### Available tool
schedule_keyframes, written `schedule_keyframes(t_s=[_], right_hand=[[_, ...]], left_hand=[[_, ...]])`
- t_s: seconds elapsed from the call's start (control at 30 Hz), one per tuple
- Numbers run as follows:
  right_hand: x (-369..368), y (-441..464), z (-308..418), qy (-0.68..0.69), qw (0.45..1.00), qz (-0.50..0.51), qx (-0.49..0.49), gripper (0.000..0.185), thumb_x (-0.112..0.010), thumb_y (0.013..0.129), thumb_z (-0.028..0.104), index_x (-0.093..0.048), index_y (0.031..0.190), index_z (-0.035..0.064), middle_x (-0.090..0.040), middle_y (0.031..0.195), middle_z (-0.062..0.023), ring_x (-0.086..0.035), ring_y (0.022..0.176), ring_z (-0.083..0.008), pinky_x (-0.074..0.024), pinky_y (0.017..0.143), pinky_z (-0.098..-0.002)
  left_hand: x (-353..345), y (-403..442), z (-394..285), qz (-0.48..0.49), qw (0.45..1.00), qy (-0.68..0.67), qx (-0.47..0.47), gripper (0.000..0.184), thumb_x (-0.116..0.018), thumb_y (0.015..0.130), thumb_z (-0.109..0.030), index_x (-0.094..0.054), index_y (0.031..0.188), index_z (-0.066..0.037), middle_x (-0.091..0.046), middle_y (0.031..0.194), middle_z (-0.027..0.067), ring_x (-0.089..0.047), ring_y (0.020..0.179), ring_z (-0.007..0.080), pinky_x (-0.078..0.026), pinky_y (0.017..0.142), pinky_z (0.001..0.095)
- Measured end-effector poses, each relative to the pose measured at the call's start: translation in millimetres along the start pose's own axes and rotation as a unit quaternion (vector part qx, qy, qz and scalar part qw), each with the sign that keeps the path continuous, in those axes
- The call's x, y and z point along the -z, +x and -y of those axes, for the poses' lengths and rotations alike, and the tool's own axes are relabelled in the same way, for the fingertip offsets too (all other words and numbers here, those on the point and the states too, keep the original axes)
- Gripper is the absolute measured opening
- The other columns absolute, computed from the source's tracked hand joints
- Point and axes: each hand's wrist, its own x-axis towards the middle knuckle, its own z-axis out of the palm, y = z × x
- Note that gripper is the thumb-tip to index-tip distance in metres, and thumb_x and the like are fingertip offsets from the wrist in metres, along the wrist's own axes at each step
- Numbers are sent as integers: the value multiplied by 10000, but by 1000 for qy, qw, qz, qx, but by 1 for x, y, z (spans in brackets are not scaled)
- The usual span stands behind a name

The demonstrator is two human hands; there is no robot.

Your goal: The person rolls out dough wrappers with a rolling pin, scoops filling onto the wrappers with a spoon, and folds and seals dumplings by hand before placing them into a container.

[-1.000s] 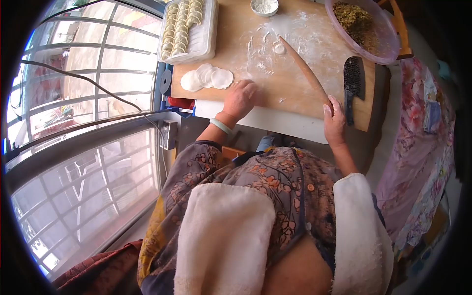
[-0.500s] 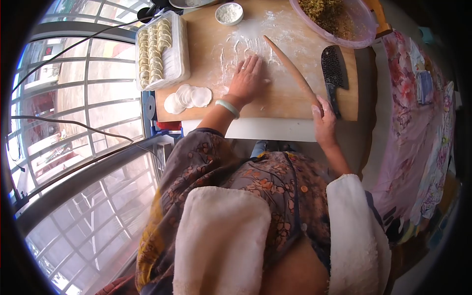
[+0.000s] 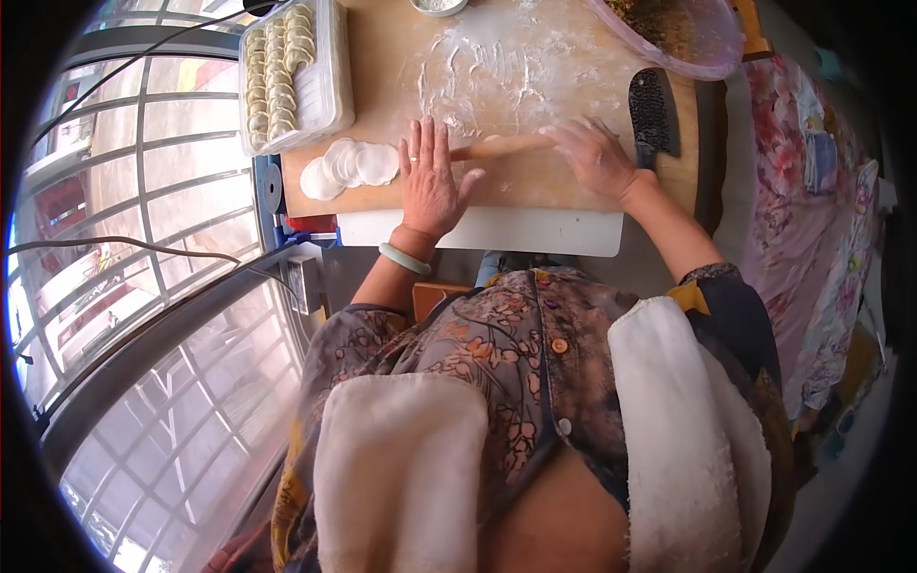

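A wooden rolling pin [image 3: 501, 147] lies crosswise low on the floured wooden board [image 3: 387, 72]. My left hand [image 3: 432, 186] is flat at its left end, fingers stretched out and pointing away from me. At the right end, my right hand [image 3: 594, 158] curls over the pin, its fingers smeared by motion. Whether any dough is under the pin I cannot make out. Beside my left fingertips, several thin round dough wrappers [image 3: 358, 164] overlap in a row. White flour streaks [image 3: 497, 72] cover the board beyond the pin.
A clear plastic box [image 3: 334, 95] with rows of dumplings [image 3: 277, 67] stands at the left. A cleaver [image 3: 651, 115] lies on the right, close to my right hand. Farther back are a small flour bowl [image 3: 437, 8] and a pink basin [image 3: 712, 67] of chopped filling.
My right hand has brought the rolling pin from a slanted position to lying crosswise near me. My left hand has moved left and nearer, onto the pin's end. The view has shifted slightly.
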Motion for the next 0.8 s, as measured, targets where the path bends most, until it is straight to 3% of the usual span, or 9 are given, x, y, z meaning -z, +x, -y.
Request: schedule_keyframes(t_s=[0.07, 0.13, 0.27, 0.4, 0.6, 0.67, 0.8], right_hand=[[-9, 15, -11, -9, 999, 16, 46, 311, -568, 837, 59, -600, 1146, 52, -612, 1130, -129, -559, 1090, -310, -441, 936, -406], [-19, 29, -18, -51, 995, 6, 86, 313, -554, 850, 77, -596, 1158, 53, -600, 1169, -130, -549, 1133, -304, -428, 973, -411], [-20, 37, -30, -83, 995, 31, 41, 358, -564, 872, 129, -577, 1228, 87, -532, 1290, -136, -466, 1260, -320, -364, 1064, -440], [-17, 1, -8, -120, 993, 0, -21, 381, -586, 883, 161, -569, 1255, 82, -515, 1312, -137, -431, 1302, -307, -330, 1082, -474], [-27, 44, -33, -108, 993, 34, 29, 380, -544, 911, 177, -560, 1282, 94, -516, 1333, -135, -421, 1316, -293, -296, 1106, -479], [-22, 36, -40, -78, 997, 25, -8, 396, -534, 914, 161, -538, 1306, 100, -509, 1347, -131, -404, 1329, -291, -288, 1112, -481], [-13, 18, -17, -99, 995, 22, 11, 395, -539, 909, 153, -537, 1300, 96, -510, 1346, -119, -373, 1349, -290, -282, 1124, -447]], left_hand=[[-14, -7, 5, 68, 996, 49, 12, 925, -475, 864, -630, -264, 1438, 64, -230, 1517, 264, -145, 1433, 418, -81, 1148, 536], [-14, 7, 9, 47, 997, 51, 38, 921, -477, 863, -631, -276, 1433, 64, -241, 1509, 271, -153, 1431, 417, -86, 1148, 536], [-17, 26, 23, 42, 997, 61, 35, 938, -453, 863, -657, -287, 1424, 76, -272, 1487, 291, -188, 1420, 419, -120, 1151, 510], [-6, -6, 2, 60, 997, 47, -2, 960, -457, 864, -658, -258, 1430, 92, -260, 1493, 291, -189, 1418, 425, -123, 1158, 496], [-21, 29, 29, 31, 997, 55, 54, 952, -453, 864, -660, -281, 1417, 96, -268, 1481, 305, -199, 1407, 447, -122, 1155, 503], [-12, 18, 20, 43, 998, 43, 19, 955, -449, 864, -663, -280, 1416, 98, -265, 1482, 306, -201, 1407, 445, -124, 1153, 506], [-14, -16, 3, 66, 997, 32, -4, 1009, -457, 834, -703, -260, 1431, 87, -251, 1492, 301, -173, 1424, 428, -114, 1152, 512]])
